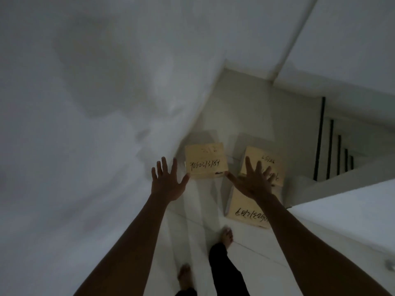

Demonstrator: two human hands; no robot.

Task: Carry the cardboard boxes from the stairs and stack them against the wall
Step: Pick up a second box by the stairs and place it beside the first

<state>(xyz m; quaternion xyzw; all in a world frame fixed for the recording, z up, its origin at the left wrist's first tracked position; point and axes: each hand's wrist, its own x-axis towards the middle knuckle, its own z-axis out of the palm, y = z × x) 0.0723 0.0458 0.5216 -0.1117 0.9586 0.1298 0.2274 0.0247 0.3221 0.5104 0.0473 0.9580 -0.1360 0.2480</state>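
Observation:
Three cardboard boxes with black handwritten numbers sit on the pale floor ahead and below me. One box (205, 160) rests close to the left wall. A second box (262, 161) lies further right, partly behind my right hand. A third box (243, 208) lies nearest me, under my right forearm. My left hand (166, 182) is stretched out with fingers spread, just left of the first box and holding nothing. My right hand (254, 180) is also spread wide, hovering over the two right boxes, empty.
A large white wall (85, 124) fills the left side. Stairs with dark step edges (333, 150) descend at the right, behind a white ledge (342, 221). My bare feet (227, 235) stand on the narrow white floor (198, 238) between wall and ledge.

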